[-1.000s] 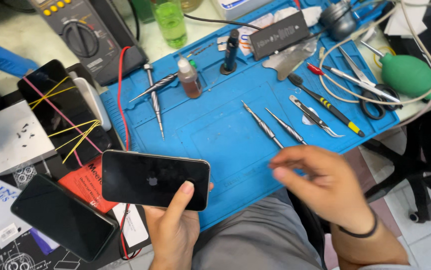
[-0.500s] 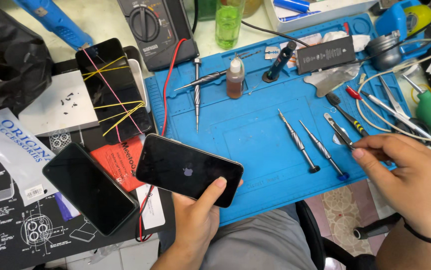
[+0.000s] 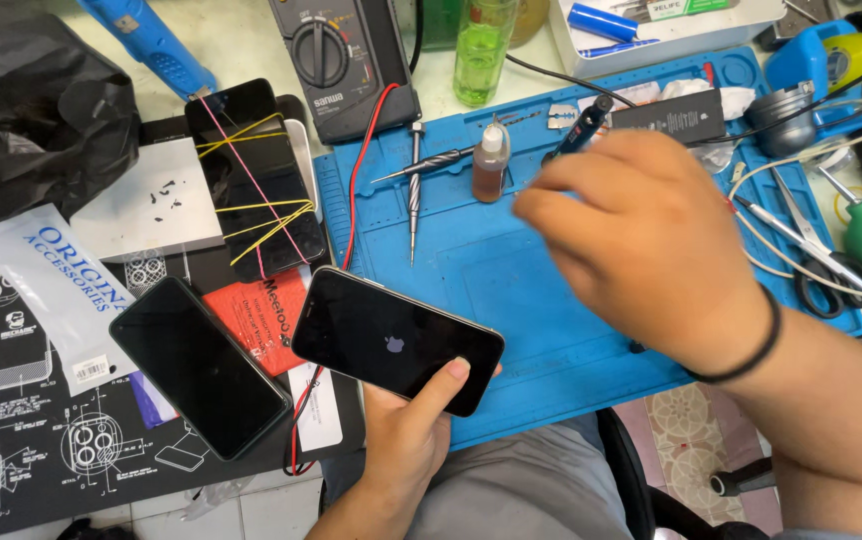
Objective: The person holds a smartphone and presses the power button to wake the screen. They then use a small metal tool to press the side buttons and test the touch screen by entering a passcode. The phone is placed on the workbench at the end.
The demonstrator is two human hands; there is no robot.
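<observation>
Head view, left hand: the left hand (image 3: 406,430) is closed around a black phone (image 3: 396,340), fingers under it and the thumb lying across the lower right of the glass.
Head view, held phone: it sits tilted over the front edge of the blue work mat (image 3: 511,290), near the mat's front left corner, screen up and dark with a small pale logo in the middle.
Head view, right hand: the right hand (image 3: 641,230) hovers over the middle of the mat, blurred, fingers curled loosely and pointing left; whether it grips anything I cannot tell. A black band circles its wrist.
Head view, mat's far edge: a small brown dropper bottle (image 3: 491,165) stands upright just left of the right hand's fingertips, with two slim screwdrivers (image 3: 414,190) lying to its left, one crossing the other.
Head view, mat's right edge: scissors (image 3: 816,260) and white cable lie there.
Head view, left of the mat: a second black phone (image 3: 201,365) lies flat on a dark printed mat, well apart from the held one; farther back a third phone bound with rubber bands (image 3: 256,180) lies beside the mat's left edge.
Head view, far side of the worktop: a multimeter (image 3: 341,60) with a red lead, and a green-filled bottle (image 3: 479,50).
</observation>
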